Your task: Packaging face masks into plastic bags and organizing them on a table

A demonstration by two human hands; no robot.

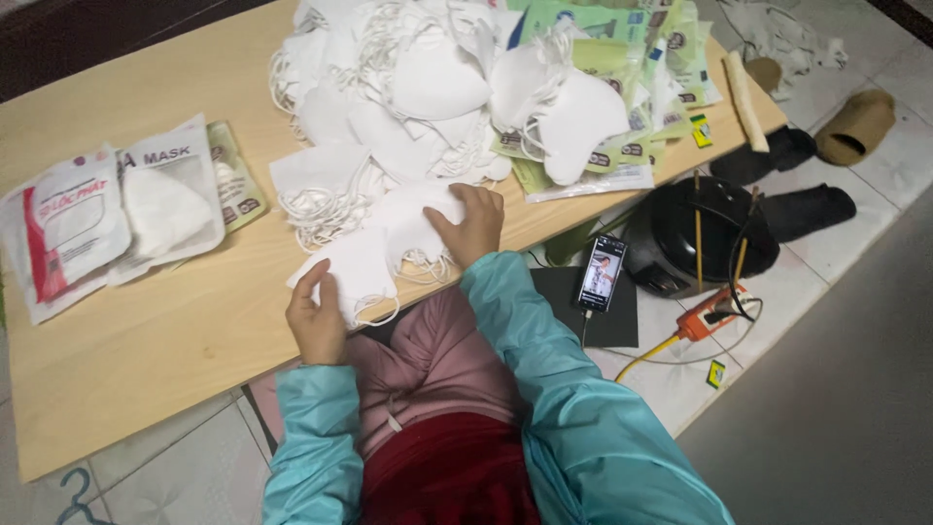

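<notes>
Low on the tiled floor, the wooden counter [146,331] carries a white mask [355,272] at its near edge, pinched by the left hand [316,316]. Right hand [473,224] lies flat, open, on another mask [413,219]. Light, soft fabric; best gripped by an edge.

mask pile [437,78] cut off at top edge

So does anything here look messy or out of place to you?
Mostly the pile of white masks: it lies in a loose heap with ear loops tangled, spilling over green packets. A phone leans by a black pot on the floor, amid cables. The left hand holds one mask.
</notes>
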